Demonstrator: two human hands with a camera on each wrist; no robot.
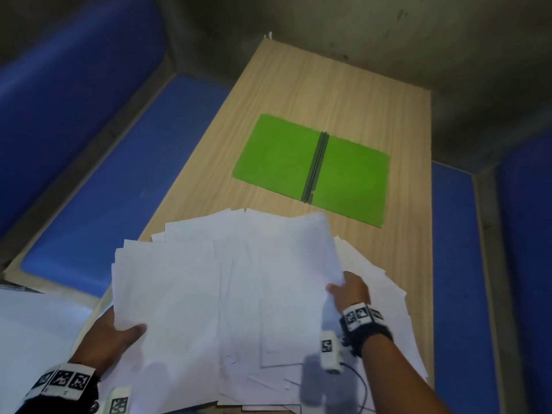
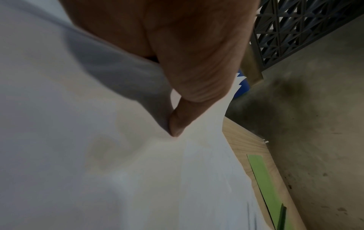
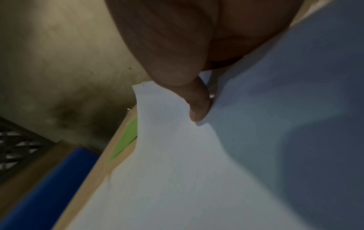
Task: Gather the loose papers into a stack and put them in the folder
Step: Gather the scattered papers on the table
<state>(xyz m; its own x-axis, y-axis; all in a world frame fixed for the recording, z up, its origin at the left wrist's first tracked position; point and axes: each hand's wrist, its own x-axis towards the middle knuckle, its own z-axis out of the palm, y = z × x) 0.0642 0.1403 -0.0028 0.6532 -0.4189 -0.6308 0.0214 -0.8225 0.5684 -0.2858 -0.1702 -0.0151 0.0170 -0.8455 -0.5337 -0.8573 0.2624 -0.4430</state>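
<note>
A loose fan of white papers (image 1: 227,294) covers the near end of the wooden table (image 1: 298,94). My left hand (image 1: 119,330) grips the fan's left edge, thumb on top and fingers hidden beneath; the left wrist view shows that thumb (image 2: 177,124) pressing into the papers (image 2: 98,155). My right hand (image 1: 349,288) pinches the right edge of the upper sheets, its thumb (image 3: 199,107) lying on the papers (image 3: 177,171). More sheets (image 1: 388,309) lie spread under and right of that hand. A green folder (image 1: 313,168) lies open and flat beyond the papers, dark spine in the middle.
Blue padded benches (image 1: 113,189) flank the table on the left and the right (image 1: 460,264). A grey concrete wall (image 1: 388,40) stands behind the table's far end. A dark lattice grille (image 2: 295,31) shows in the wrist views.
</note>
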